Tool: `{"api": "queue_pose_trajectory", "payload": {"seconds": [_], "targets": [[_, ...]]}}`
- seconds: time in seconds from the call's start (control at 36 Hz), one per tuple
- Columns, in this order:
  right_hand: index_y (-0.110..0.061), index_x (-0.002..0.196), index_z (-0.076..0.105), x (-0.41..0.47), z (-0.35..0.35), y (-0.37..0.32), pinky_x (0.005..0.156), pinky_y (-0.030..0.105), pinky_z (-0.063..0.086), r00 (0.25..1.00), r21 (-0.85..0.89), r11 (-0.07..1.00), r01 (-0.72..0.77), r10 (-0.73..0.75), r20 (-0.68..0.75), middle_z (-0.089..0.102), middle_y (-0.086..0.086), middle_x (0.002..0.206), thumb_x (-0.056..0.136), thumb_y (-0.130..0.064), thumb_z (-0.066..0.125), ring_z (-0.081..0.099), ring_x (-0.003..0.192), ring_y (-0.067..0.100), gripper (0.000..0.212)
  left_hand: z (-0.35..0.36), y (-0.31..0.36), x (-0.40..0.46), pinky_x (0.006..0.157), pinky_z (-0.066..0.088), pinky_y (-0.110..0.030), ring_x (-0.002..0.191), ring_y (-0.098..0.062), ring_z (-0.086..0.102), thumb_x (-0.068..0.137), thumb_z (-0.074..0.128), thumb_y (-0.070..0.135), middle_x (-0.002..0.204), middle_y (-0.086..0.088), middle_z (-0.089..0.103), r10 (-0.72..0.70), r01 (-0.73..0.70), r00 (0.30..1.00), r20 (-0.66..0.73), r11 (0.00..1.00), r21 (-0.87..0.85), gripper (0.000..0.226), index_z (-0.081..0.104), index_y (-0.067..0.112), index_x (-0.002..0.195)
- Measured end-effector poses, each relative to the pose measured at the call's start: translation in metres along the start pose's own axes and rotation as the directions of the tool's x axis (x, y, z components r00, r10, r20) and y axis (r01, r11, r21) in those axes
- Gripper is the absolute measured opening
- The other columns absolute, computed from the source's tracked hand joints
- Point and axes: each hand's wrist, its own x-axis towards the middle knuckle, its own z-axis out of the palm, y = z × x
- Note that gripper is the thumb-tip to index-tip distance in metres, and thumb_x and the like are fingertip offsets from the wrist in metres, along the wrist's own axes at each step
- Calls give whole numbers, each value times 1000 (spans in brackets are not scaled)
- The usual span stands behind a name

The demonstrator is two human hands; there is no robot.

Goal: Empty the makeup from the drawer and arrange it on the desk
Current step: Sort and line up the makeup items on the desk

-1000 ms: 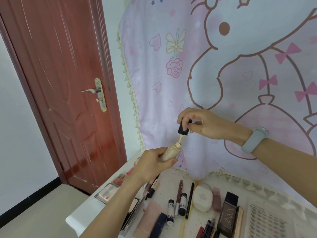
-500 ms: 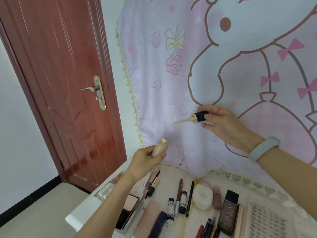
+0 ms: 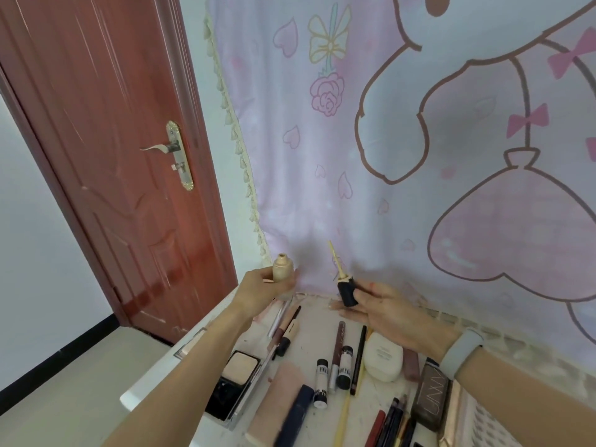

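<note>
The cap with its wand (image 3: 346, 293), pinched horizontally at shoulder height half a second ago, has dropped and swung upright: its dark cap now sits in the right hand (image 3: 383, 309), fingers curled round it, with the thin applicator stem pointing up and a little to the left. The left hand (image 3: 264, 291) has lowered too, and grips the beige bottle (image 3: 283, 269) with fingers wrapped round its body, open neck facing up. Both pieces hang above the far edge of the desk (image 3: 145, 395), near its far left corner, close to each other but not touching.

The bottle's long axis is close to vertical; the wand's long axis runs nearly parallel to it, tip uppermost. For the task, this reads as a pause to inspect the product, not placement: the bottle is open and off the desk, so it likely needs the wand turned tip-down and screwed back in before it can join the rows.

Below the hands, tubes, pencils, a white compact (image 3: 383, 358) and an open powder case (image 3: 235, 382) already lie across the desk.
</note>
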Motion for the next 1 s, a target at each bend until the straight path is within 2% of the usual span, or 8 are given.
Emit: {"api": "queue_pose_trajectory", "payload": {"seconds": [0.19,0.33,0.53,0.61,0.72,0.83,0.92,1.0], "targets": [[-15,112,46,30,-2,29,78,22,54,993,-499,866,23,-79,-91,56,3,113,98,-6,39,65,96,11,18,14,-14,16,70,43,-18,86,-13,61,79,73,21,90,0,68,-57,57,998,1,994,92,18,70,16,95],[-9,116,42,59,-5,43,89,42,45,989,-786,619,-15,-104,-101,59,14,110,96,-16,45,57,100,32,21,22,-23,24,74,41,-28,78,-16,53,77,74,19,82,-6,59,-40,46,999,-36,983,176,29,68,-2,95],[-8,111,38,84,-21,57,73,37,46,992,-901,427,-72,-64,-109,62,20,97,94,-24,49,57,80,28,26,24,-32,34,68,43,-19,75,-12,53,77,74,14,85,-5,57,-9,8,1000,4,978,211,26,66,-4,95],[-8,104,36,89,-32,60,76,40,46,992,-937,345,-64,-80,-97,58,19,93,94,-24,49,57,78,28,22,29,-34,40,57,41,-8,72,-8,52,78,72,11,81,1,57,-32,19,998,55,974,227,9,64,10,80],[-8,107,38,94,-47,57,83,42,46,989,-953,295,-64,-111,-101,57,15,97,93,-25,49,58,86,31,26,39,-40,47,48,33,-5,60,-5,48,73,75,12,63,10,50,-7,4,1000,13,965,261,20,57,14,64],[-8,110,39,96,-55,55,91,45,43,989,-960,272,-66,-109,-99,59,14,105,91,-26,52,57,98,29,30,50,-43,54,66,43,-19,75,-12,56,75,74,15,99,-10,65,-51,35,998,40,947,320,23,64,8,94],[-14,105,39,93,-56,60,88,37,42,994,-958,286,-33,-91,-61,54,3,105,89,-27,55,54,99,21,25,54,-48,59,81,47,-25,104,-13,60,73,75,14,136,-3,52,-36,26,999,25,944,330,25,67,7,96],[-21,102,43,91,-57,64,77,27,36,992,-952,307,-15,-111,-52,51,-4,101,86,-28,59,50,94,14,24,60,-52,61,87,48,-33,105,-3,49,72,74,13,124,10,51,-17,1,999,42,934,356,27,69,1,96]]}}
